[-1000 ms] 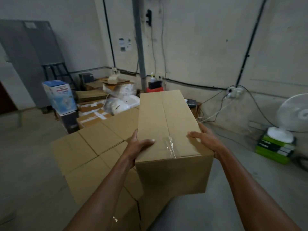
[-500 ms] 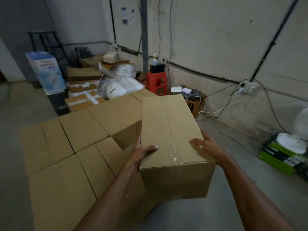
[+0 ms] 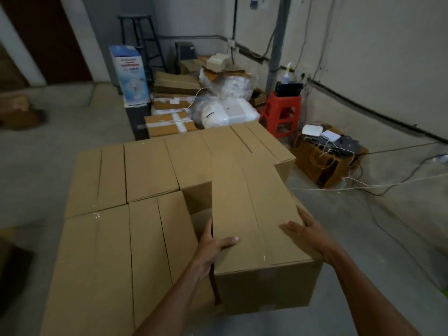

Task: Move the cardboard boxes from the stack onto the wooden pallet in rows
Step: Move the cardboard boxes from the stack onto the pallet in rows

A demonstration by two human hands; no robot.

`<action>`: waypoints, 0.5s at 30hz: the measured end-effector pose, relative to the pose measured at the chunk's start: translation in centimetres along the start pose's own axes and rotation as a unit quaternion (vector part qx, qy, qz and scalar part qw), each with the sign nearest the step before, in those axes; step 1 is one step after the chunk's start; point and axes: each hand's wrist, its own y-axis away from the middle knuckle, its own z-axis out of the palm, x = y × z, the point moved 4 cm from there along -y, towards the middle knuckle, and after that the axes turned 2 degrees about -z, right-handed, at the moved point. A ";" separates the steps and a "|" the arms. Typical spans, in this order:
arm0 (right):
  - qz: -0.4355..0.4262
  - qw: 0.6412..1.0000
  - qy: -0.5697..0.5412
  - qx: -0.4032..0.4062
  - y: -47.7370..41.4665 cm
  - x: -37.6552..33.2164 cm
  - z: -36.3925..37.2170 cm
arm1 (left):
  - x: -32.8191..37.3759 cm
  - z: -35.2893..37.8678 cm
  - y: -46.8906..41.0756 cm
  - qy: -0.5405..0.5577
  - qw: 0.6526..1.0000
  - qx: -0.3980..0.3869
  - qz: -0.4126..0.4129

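Note:
I hold a long brown cardboard box (image 3: 252,214) by its near end. My left hand (image 3: 212,248) grips its left side with the thumb laid over the top edge. My right hand (image 3: 308,235) grips the right side, thumb on top. The box hangs over a gap at the right front of several identical boxes (image 3: 145,170) packed side by side in rows. A lower box shows in the gap. The wooden pallet under them is hidden.
Behind the rows lie taped cartons (image 3: 169,124), white plastic bags (image 3: 228,112), a blue-and-white fan carton (image 3: 128,73) and a black stool (image 3: 143,42). A red plastic stool (image 3: 282,115) and a brown box with devices and cables (image 3: 327,156) sit at right. Bare concrete floor (image 3: 363,226) lies right of me.
The held box has come down and leftward toward the gap among the packed boxes, and my view has tilted down and turned left. Both hands keep the same grip.

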 end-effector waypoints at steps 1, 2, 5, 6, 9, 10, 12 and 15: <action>-0.010 1.000 0.011 -0.013 -1.0 0.3 -0.2 | -0.7 0.2 -0.4 0.003 1.000 0.012 -0.011; -0.017 0.999 0.019 -0.030 -1.9 0.6 -0.3 | -1.5 0.3 -0.8 0.001 0.999 0.026 -0.024; -0.022 0.995 0.031 -0.095 -5.0 2.6 -0.1 | -3.7 0.9 -1.8 0.000 0.996 0.063 -0.059; -0.023 0.993 0.030 -0.112 -6.0 3.4 0.1 | -4.6 1.1 -2.2 0.006 0.995 0.073 -0.071; -0.035 0.988 0.019 -0.151 -8.4 5.2 1.1 | -7.6 1.0 -3.7 0.017 0.989 0.106 -0.098; -0.029 0.987 0.013 -0.159 -9.2 6.1 1.4 | -8.4 0.8 -4.0 0.013 0.987 0.117 -0.109; -0.025 0.984 0.011 -0.175 -10.7 8.2 2.2 | -9.7 0.9 -4.3 0.005 0.983 0.139 -0.122; -0.028 0.983 0.010 -0.183 -12.9 11.4 3.6 | -11.7 0.5 -5.3 0.009 0.977 0.169 -0.133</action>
